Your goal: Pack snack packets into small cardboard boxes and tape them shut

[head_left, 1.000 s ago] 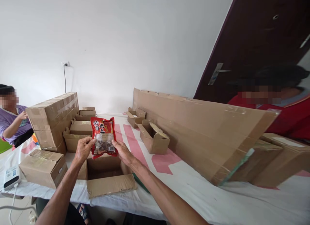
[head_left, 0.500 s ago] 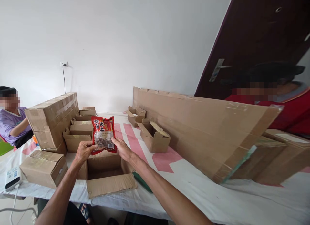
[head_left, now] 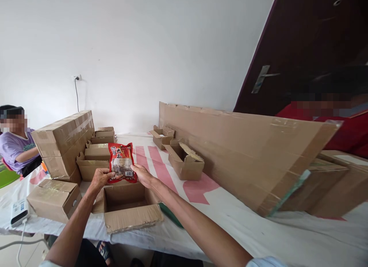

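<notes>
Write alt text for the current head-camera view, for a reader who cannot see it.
A left hand and right hand hold a red printed packet near an open cardboard box on a cloth-covered table. Other boxes and a long cardboard panel stand on it; a person in purple is at left, another in red behind the panel.

The red packet (head_left: 122, 168) bears 大王 (head_left: 119, 153) — neighbouring characters (head_left: 113, 153) unclear — and a barcode (head_left: 129, 174); print (head_left: 22, 207) on the white device (head_left: 18, 218) is illegible.
</notes>
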Available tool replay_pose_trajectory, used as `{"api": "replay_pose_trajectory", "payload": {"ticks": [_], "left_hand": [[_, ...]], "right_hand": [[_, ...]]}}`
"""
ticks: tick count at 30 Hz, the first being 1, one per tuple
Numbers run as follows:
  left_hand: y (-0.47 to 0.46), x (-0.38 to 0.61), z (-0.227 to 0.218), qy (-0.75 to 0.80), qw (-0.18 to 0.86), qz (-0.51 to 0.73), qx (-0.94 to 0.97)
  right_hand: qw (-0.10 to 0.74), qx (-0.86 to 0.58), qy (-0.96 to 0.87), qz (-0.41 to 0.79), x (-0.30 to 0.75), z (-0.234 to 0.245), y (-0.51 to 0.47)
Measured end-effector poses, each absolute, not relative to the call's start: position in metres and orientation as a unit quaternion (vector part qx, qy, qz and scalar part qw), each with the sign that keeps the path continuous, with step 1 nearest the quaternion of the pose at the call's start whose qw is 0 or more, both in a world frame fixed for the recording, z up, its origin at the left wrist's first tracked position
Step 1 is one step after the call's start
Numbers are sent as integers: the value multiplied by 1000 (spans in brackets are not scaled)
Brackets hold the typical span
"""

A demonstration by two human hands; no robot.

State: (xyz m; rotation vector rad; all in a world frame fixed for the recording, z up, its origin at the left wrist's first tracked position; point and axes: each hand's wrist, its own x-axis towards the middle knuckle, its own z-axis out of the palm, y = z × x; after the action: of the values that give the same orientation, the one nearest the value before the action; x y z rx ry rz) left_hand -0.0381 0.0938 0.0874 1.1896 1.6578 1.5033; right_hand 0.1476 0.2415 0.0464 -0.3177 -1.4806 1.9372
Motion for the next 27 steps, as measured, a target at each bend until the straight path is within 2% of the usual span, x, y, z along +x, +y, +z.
{"api": "replay_pose_trajectory", "payload": {"ticks": [27], "left_hand": [[103, -43, 68, 631, 292, 588, 414]], "right_hand": [[350, -157, -598, 703, 138, 45, 249]]}}
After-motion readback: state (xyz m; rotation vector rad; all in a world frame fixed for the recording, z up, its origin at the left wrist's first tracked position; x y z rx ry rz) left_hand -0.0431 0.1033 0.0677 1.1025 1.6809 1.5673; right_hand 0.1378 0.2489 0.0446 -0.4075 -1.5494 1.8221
